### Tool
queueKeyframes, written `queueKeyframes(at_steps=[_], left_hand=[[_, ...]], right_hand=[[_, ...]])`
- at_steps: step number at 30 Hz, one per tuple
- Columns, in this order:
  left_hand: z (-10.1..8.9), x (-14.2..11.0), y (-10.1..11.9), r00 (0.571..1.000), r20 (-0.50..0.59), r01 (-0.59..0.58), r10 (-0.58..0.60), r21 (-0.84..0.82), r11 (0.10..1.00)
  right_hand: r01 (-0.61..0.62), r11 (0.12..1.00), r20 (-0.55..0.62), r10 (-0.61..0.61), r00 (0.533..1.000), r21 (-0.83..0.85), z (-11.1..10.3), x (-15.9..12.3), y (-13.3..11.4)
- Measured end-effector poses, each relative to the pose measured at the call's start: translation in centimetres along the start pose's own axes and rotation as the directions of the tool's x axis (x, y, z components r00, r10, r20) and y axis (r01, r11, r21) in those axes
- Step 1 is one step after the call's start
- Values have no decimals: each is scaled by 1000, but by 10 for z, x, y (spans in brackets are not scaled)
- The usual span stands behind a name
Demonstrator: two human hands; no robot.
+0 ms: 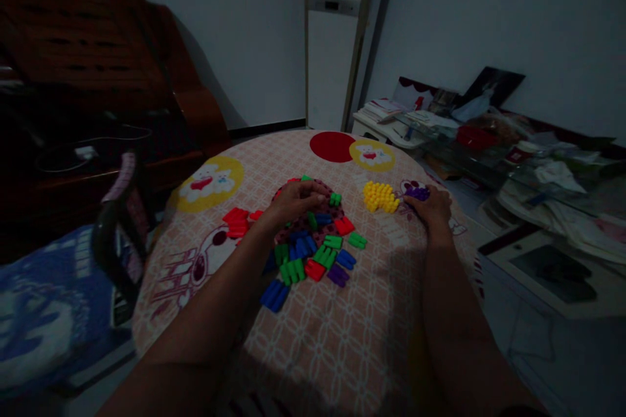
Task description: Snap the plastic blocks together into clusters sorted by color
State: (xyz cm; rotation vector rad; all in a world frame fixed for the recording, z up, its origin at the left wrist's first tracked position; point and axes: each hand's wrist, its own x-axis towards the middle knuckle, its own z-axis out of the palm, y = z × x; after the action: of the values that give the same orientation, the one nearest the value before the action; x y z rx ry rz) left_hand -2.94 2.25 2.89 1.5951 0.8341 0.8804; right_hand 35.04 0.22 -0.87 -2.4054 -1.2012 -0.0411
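Observation:
My left hand (297,201) hovers over a dark red spotted basket or mat (323,232) with plastic building blocks on it. Its fingers are stretched forward, and I see nothing held in them. Just beyond the fingertips is a small green block (335,199). At the right, my right hand (433,206) has thumb and fingers around a cluster of purple blocks (417,193) on the table. Left of that stands a joined mass of yellow blocks (381,197). Nearer me lie loose green blocks (292,271), blue blocks (274,295), a red block (314,270) and a purple block (338,275).
The round table has a patterned pink cloth (332,339). A chair (115,215) and a wooden bench (98,65) stand at the left. To the right is a low glass-topped cabinet (538,189) piled with papers and bags. A tall white unit (332,52) stands behind.

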Motion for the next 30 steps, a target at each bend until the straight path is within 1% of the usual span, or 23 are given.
queueKeyframes(at_steps=[5, 7, 8, 10, 12, 13, 14, 15, 16, 17, 18, 19, 20, 21, 22, 23, 24, 27, 29, 30], left_hand=[[-1, -1, 0, 999, -18, -27, 26, -38, 999], [-4, -1, -1, 999, -38, -33, 32, -41, 999], [-6, -1, -2, 998, -53, -32, 30, -39, 999], [-13, -1, -3, 996, -90, -19, 16, -33, 999], [-23, -2, -4, 989, -146, -10, 5, -36, 999], [-29, -2, -5, 983, -185, -11, 3, -42, 999], [-34, -2, -6, 972, -234, -15, 3, -52, 999], [-39, -2, -7, 958, -286, -22, 2, -65, 998], [-45, -2, -8, 942, -337, -28, -1, -80, 996], [-50, -3, -9, 924, -382, -33, -6, -95, 995], [-55, -3, -10, 906, -423, -39, -10, -107, 993], [-60, -3, -12, 889, -457, -44, -14, -116, 992], [-65, -4, -13, 871, -491, -47, -19, -122, 991], [-70, -4, -16, 850, -526, -50, -25, -128, 991], [-75, -5, -19, 828, -560, -50, -35, -136, 989], [-81, -7, -22, 805, -592, -48, -50, -149, 988], [-86, -8, -26, 783, -618, -40, -72, -166, 985], [-101, -12, -37, 712, -686, -15, -150, -229, 973], [-107, -14, -42, 672, -718, -16, -182, -260, 965], [-109, -14, -44, 659, -729, -23, -187, -268, 963]], right_hand=[[4, 1000, -16, -3, 1000, 13, 3, -5, 1], [10, 1000, -16, -10, 1000, 0, -1, -6, -1], [34, 999, -29, -34, 999, -6, -5, -7, -3], [123, 992, -97, -124, 988, -13, -17, -7, -13], [263, 965, -161, -258, 953, 11, -33, -9, -30], [343, 938, -165, -332, 929, 44, -41, -13, -40], [419, 902, -127, -406, 905, 103, -49, -19, -52], [465, 866, -62, -461, 885, 183, -55, -27, -65], [507, 822, 33, -532, 846, 260, -60, -38, -78], [555, 770, 138, -616, 776, 314, -63, -50, -90], [602, 716, 268, -694, 668, 353, -65, -63, -102], [646, 668, 395, -742, 541, 370, -65, -77, -113], [684, 630, 504, -753, 423, 367, -64, -91, -122], [725, 595, 590, -739, 325, 347, -62, -104, -130], [768, 558, 643, -721, 259, 315, -59, -116, -136], [808, 518, 680, -702, 213, 282, -56, -127, -141], [841, 478, 705, -686, 179, 252, -53, -137, -146], [902, 373, 749, -657, 90, 218, -45, -166, -155], [930, 312, 755, -653, 61, 195, -44, -183, -159], [943, 283, 746, -663, 62, 173, -44, -190, -160]])
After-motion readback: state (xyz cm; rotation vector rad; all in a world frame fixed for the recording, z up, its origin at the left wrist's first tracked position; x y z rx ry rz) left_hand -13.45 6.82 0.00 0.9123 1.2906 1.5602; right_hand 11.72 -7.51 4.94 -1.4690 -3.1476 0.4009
